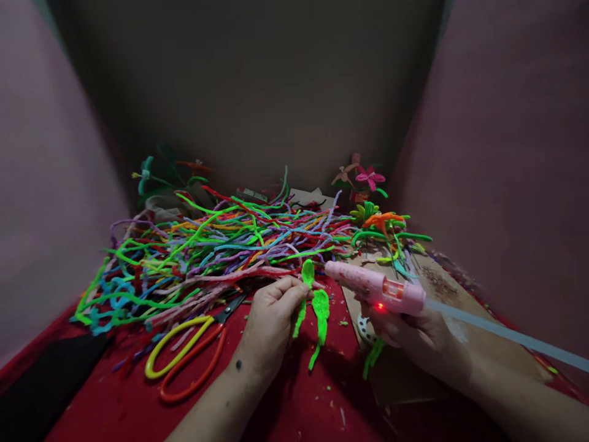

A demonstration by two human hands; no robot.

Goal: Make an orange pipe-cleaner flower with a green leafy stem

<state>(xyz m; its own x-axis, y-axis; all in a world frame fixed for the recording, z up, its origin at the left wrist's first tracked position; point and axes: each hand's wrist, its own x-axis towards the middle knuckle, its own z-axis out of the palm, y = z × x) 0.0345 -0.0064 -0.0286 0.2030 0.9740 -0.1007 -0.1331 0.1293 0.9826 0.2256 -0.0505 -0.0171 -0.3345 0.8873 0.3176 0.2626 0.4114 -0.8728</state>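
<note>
Between the thumb and fingers of my left hand point(276, 319) is a bright green fuzzy leaf-shaped piece point(308, 274), with green strands hanging below the fingertips. Another green leaf-like piece point(321, 313) hangs just right of that hand; whether the two are joined is unclear. My right hand point(409, 334) is wrapped round a pink glue gun point(375, 287), its red light lit and its nozzle pointing left, close to the green pieces. A long translucent glue stick point(506, 334) sticks out of the gun's back end.
Many coloured pipe cleaners point(230, 239) are heaped across the red cloth point(294, 411). Scissors point(188, 356) with yellow and orange handles lie left of my left hand. Cardboard point(400, 374) lies under my right arm. Fuzzy flowers point(370, 178) stand at the back.
</note>
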